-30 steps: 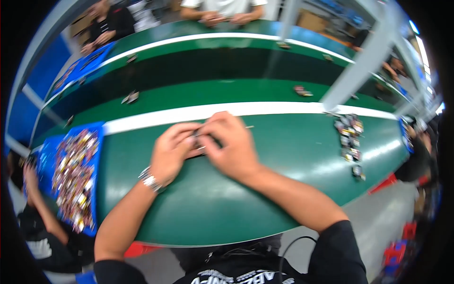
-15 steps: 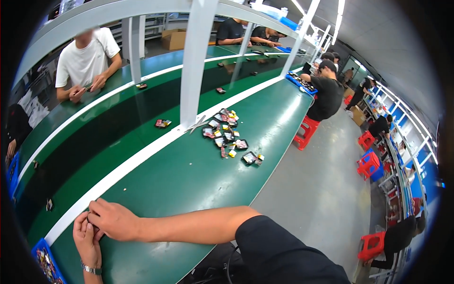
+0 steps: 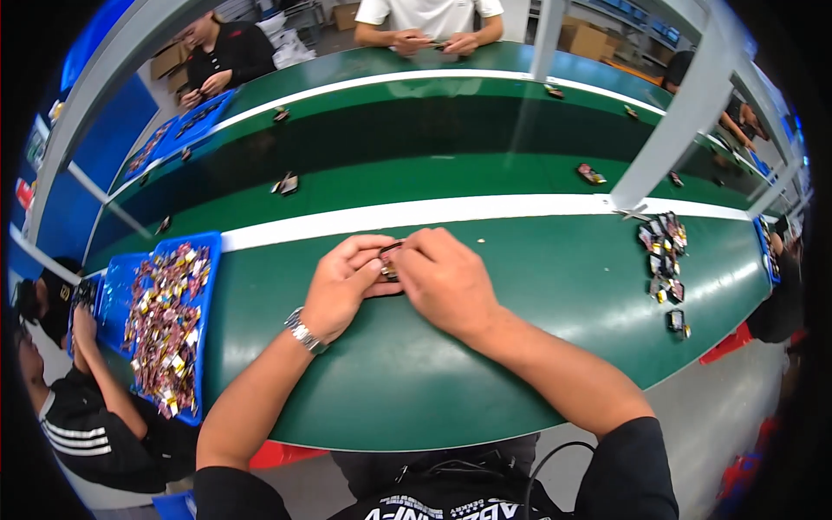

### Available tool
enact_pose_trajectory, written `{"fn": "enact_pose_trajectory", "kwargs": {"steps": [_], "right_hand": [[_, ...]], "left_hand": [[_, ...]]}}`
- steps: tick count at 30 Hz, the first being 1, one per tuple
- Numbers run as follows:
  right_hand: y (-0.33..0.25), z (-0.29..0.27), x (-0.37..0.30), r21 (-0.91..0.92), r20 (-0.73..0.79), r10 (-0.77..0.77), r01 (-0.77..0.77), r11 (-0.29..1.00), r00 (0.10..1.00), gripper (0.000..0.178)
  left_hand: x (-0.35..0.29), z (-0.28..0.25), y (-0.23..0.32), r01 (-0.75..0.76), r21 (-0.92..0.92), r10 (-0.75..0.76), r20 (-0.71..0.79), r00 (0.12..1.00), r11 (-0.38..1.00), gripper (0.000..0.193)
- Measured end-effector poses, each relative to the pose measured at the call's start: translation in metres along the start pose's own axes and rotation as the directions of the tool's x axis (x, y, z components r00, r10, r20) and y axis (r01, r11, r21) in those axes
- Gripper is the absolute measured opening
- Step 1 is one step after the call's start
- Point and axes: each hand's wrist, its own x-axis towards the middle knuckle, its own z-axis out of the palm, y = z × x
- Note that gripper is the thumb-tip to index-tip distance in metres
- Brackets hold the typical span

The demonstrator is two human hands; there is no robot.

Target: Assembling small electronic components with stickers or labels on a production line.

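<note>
Both hands meet over the near green worktop, close to its white edge strip. My left hand [image 3: 344, 282], with a metal watch on the wrist, grips a small black-framed electronic part [image 3: 389, 265] between thumb and fingers. Bent fingers of my right hand [image 3: 449, 279] pinch the same part from its right side and hide much of it. Some reddish and pale pieces show inside the black frame. To the right lies a loose pile of similar black-cased parts [image 3: 666, 256], with metal tweezers [image 3: 634, 213] beside it.
A blue tray [image 3: 202, 364] heaped with small reddish, white and yellow pieces stands at left. Beyond the white strip [image 3: 416, 214], a dark belt [image 3: 416, 130] carries scattered parts. A grey post [image 3: 672, 130] rises at right. Co-workers sit opposite and at both sides.
The view has swung left and down, so my hands now appear mid-picture and the pile far right. Both hands stay together on the small part.
</note>
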Motion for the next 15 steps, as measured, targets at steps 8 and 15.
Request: {"fn": "enact_pose_trajectory", "kwargs": {"steps": [8,15], "right_hand": [[-0.0017,0.0023,0.002,-0.058,0.002,-0.032,0.032,0.998,0.999,0.011],[-0.0018,0.0063,0.0008,-0.114,0.021,-0.05,0.052,0.992,0.999,0.014]], "left_hand": [[-0.0015,-0.006,0.003,0.007,0.013,-0.007,-0.001,1.0,1.0,0.028],[0.0014,-0.0022,0.0038,0.015,-0.009,-0.015,-0.045,0.999,1.0,0.025]]}}
